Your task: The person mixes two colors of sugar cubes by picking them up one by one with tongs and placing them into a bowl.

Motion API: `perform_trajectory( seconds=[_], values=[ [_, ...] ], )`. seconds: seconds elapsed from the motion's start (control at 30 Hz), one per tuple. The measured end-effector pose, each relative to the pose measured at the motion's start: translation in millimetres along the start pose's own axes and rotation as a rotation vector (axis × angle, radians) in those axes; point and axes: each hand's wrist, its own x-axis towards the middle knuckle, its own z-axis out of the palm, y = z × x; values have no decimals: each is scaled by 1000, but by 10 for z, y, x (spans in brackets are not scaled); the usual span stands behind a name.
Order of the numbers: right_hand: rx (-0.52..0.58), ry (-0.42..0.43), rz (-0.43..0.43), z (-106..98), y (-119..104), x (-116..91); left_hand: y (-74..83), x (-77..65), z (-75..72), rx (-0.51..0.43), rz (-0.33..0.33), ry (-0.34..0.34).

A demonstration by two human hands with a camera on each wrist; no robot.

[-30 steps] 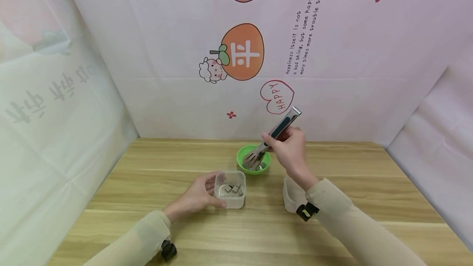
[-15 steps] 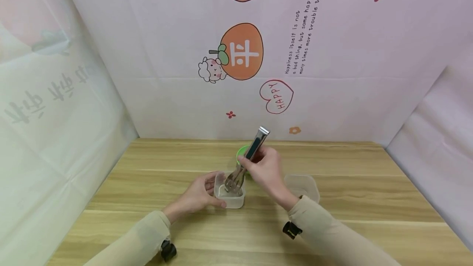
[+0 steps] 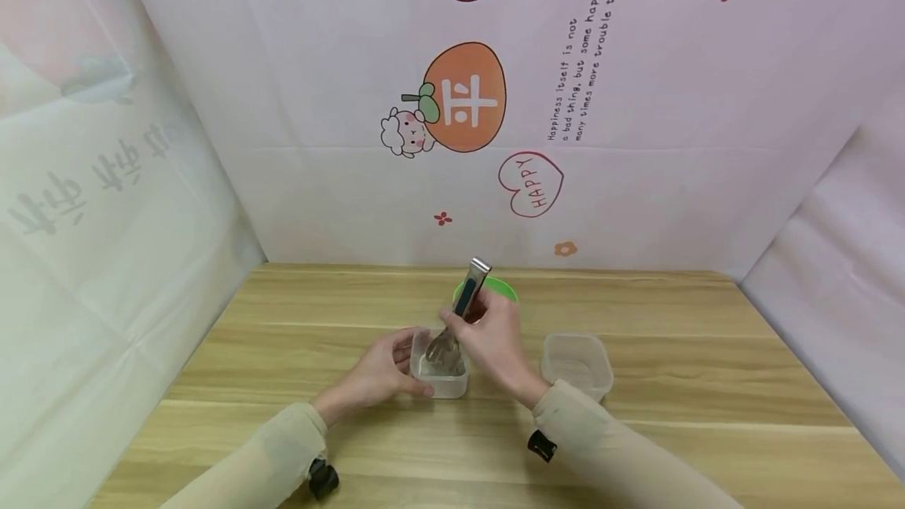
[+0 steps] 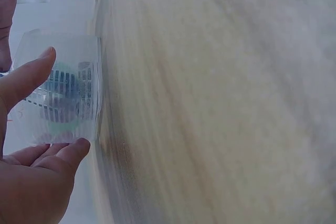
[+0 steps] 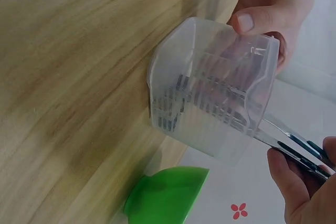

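Observation:
My left hand (image 3: 377, 374) holds a small clear plastic container (image 3: 449, 388) upright on the table, its thumb along the near side and the other fingers round the far side. With my right hand (image 3: 492, 340) I grip metal tongs (image 3: 465, 294) that have dark inlays on the handles. The slotted heads of the tongs point down inside the container, showing through its wall in both wrist views. Small dark pieces lie at the container's bottom, blurred by the plastic. Behind my right hand stands a green bowl (image 3: 503, 287), partly covered by that hand; its inside is mostly hidden.
A second clear container (image 3: 578, 360) stands to the right on the wood-grain table (image 3: 679, 415), beside my right forearm. A white printed cloth (image 3: 339, 203) rises behind the table's back edge, with more cloth at both sides.
My right hand has carried the tongs from the green bowl leftward and toward me, down into the clear container. My left hand and that container have stayed in place.

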Motion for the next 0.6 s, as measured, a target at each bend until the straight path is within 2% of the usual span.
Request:
perform_trajectory(
  seconds=[0.27,0.6],
  values=[
    [8,-33,28,-11,-30,-25,3,6,-4,-13,7,-9],
    [-7,-12,17,-36,-16,16,-5,3,-8,-18,16,-21]
  ],
)
